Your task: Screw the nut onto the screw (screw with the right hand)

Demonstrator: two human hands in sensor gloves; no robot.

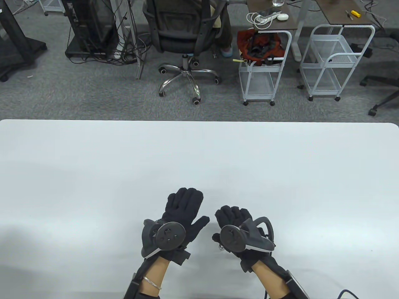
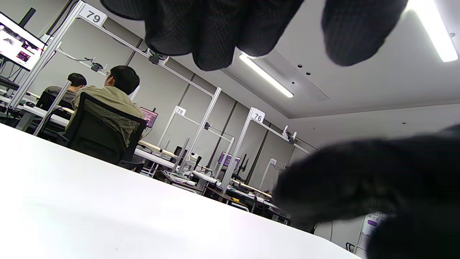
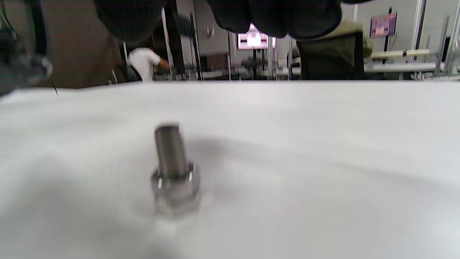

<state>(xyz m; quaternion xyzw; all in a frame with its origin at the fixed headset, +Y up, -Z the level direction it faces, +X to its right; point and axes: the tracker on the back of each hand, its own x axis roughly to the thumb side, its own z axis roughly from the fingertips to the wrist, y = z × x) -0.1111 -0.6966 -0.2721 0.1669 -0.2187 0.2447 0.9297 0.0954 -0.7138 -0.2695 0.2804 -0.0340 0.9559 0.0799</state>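
Observation:
A steel screw (image 3: 171,151) stands upright on its head on the white table (image 3: 323,144). A hex nut (image 3: 176,181) sits around the shaft low down, close to the head; the view is blurred. In the table view only a small metal glint of the screw (image 1: 221,247) shows below my right hand's tracker. My right hand (image 1: 222,224) hovers over it with fingers (image 3: 273,14) curled, holding nothing. My left hand (image 1: 194,207) lies beside it to the left, fingers (image 2: 215,32) stretched forward, holding nothing.
The white table (image 1: 199,162) stretches wide ahead and to both sides of the hands. Beyond its far edge stand an office chair (image 1: 187,37) and two white wire carts (image 1: 265,71).

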